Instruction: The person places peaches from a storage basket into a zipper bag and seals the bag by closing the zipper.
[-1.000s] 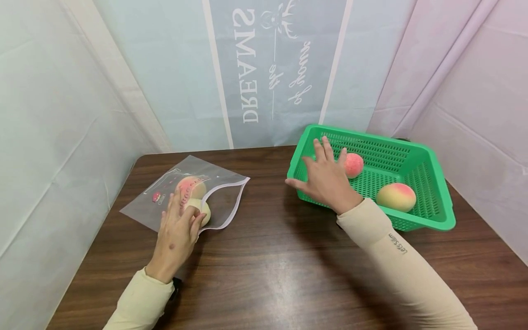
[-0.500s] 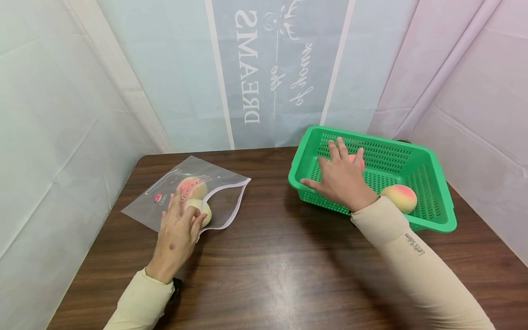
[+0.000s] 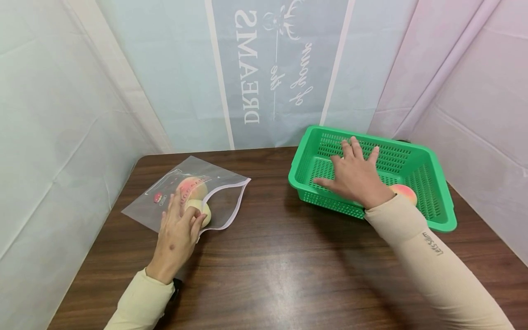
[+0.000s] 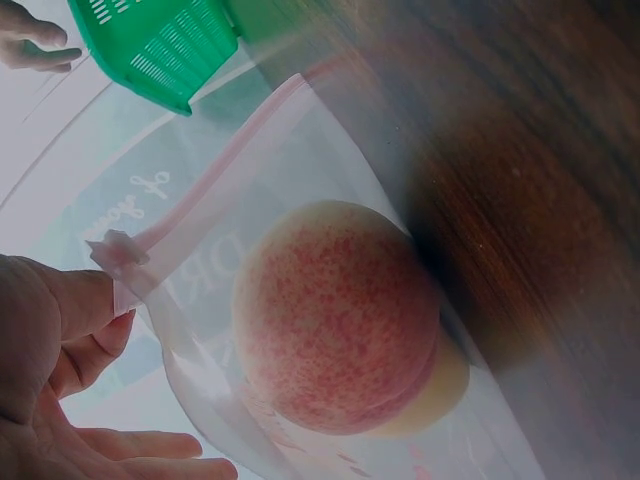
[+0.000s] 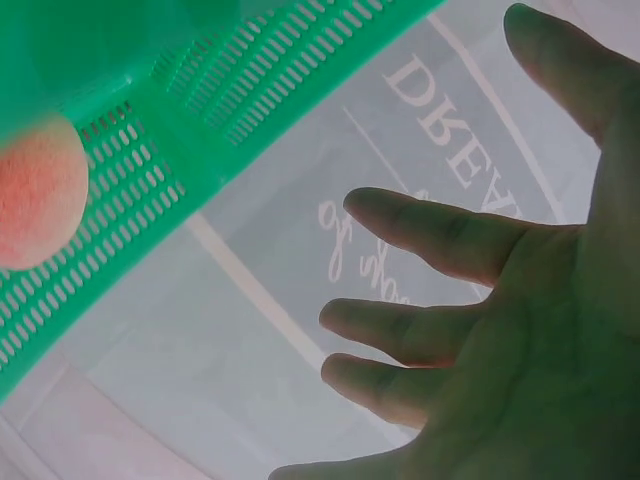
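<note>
A clear zip bag (image 3: 222,183) lies on the left of the table with two peaches inside, one blushed (image 3: 193,187) and one pale (image 3: 204,214). My left hand (image 3: 175,238) pinches the edge of its mouth between thumb and index finger. In the left wrist view, the speckled peach (image 4: 335,320) fills the bag's middle and partly covers the other. Over the green basket (image 3: 299,153), my right hand (image 3: 356,178) spreads its fingers and holds nothing. A yellow-red peach (image 3: 406,191) shows beside its wrist; the pink peach seen earlier is hidden under the hand.
The basket stands at the back right of the brown wooden table (image 3: 264,266). A printed cloth (image 3: 284,91) hangs along the back edge, and pale sheets (image 3: 486,137) close off both sides. Wood surface separates bag from basket.
My right hand has moved rightward across the basket, its fingers spread, and has come over the pink peach, covering it. My left hand stays on the bag's edge.
</note>
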`<action>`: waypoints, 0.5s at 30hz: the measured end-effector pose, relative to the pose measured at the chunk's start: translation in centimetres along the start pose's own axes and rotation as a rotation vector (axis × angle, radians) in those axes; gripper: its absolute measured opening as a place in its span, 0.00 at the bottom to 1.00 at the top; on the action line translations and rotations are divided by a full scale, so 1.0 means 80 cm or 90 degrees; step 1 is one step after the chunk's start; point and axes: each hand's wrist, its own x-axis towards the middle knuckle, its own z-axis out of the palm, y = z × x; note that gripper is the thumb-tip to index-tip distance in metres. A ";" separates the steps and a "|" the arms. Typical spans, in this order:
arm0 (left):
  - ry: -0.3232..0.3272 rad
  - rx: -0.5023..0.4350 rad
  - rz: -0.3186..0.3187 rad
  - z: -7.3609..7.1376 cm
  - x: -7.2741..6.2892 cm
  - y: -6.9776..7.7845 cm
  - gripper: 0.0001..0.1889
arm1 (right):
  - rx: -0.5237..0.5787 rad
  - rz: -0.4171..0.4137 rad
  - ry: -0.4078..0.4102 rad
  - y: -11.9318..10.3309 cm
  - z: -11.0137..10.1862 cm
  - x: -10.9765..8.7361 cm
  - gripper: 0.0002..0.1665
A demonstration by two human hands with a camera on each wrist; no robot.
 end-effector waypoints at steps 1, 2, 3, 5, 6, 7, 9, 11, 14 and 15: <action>0.000 -0.001 -0.001 0.000 0.000 0.000 0.10 | 0.000 0.001 -0.004 0.002 -0.001 0.000 0.48; 0.000 -0.001 -0.001 0.000 0.000 0.000 0.10 | -0.001 0.002 -0.006 0.003 -0.003 0.001 0.48; 0.000 -0.001 -0.002 0.000 0.000 0.000 0.10 | -0.005 0.003 -0.008 0.005 -0.004 0.002 0.48; 0.000 -0.001 -0.004 0.000 0.000 0.000 0.10 | -0.008 0.004 -0.014 0.009 -0.006 0.003 0.48; -0.001 0.000 -0.005 0.000 0.000 0.000 0.10 | -0.009 0.004 -0.016 0.011 -0.007 0.004 0.49; -0.002 -0.001 -0.006 0.000 0.000 0.001 0.10 | -0.009 0.005 -0.018 0.013 -0.008 0.006 0.49; -0.004 0.000 -0.009 -0.001 -0.001 0.001 0.10 | -0.007 0.008 -0.026 0.018 -0.010 0.008 0.50; -0.006 0.000 -0.010 -0.001 -0.001 0.002 0.10 | 0.004 0.012 -0.031 0.023 -0.012 0.009 0.51; -0.005 0.003 -0.010 -0.001 -0.001 0.002 0.09 | 0.017 0.022 -0.044 0.031 -0.014 0.013 0.52; -0.004 0.004 -0.010 -0.001 -0.001 0.003 0.09 | 0.024 0.026 -0.049 0.034 -0.014 0.014 0.52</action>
